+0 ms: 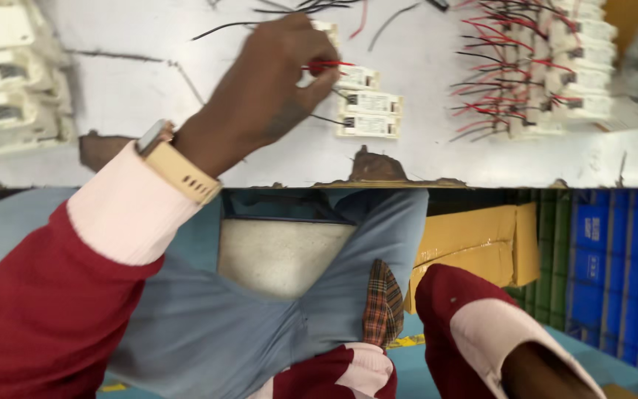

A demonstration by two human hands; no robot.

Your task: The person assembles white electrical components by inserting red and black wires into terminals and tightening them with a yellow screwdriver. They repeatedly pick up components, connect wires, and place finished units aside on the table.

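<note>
On the white worktable, the left hand pinches a red wire between thumb and fingertips, just above three small white modules lying side by side. Farther right lies a cluster of wired modules. Right forearm hangs below the table edge; its fingers are out of view.

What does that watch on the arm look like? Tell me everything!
The wristwatch sits on the left wrist, just past a pink cuff and dark red sleeve. Its strap is tan or cream with a row of small holes, seemingly rubbery. The case, seen edge-on, looks silvery; its face is turned away, so nothing on it shows. It hugs the wrist snugly, above the worn white table.
</note>
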